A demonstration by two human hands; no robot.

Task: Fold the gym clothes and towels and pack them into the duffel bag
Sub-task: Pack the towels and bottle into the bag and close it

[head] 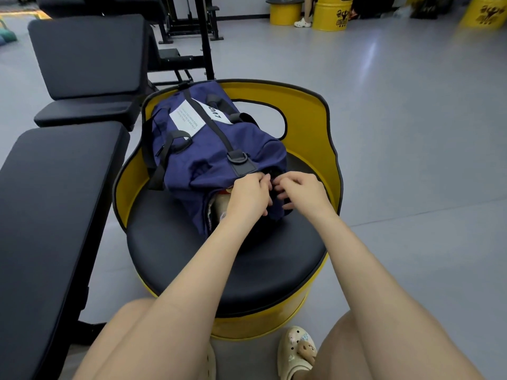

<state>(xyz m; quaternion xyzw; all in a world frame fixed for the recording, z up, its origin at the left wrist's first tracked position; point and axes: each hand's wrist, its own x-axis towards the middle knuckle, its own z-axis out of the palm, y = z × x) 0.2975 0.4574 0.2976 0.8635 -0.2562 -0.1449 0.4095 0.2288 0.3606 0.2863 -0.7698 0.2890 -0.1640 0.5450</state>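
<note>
Together, both hands, left (248,194) and right (300,189), pinch the duffel bag's (208,144) near end, fingers curled.

Left hand (248,194): my arm is stretched forward, fingers curled and pinching at dark fabric.
Right hand (300,190): arm stretched forward too, fingers curled, pinching just beside the left.

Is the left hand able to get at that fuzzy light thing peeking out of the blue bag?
Probably yes. The left hand grips the duffel bag right beside the open gap where the towel shows, with nothing between.
</note>
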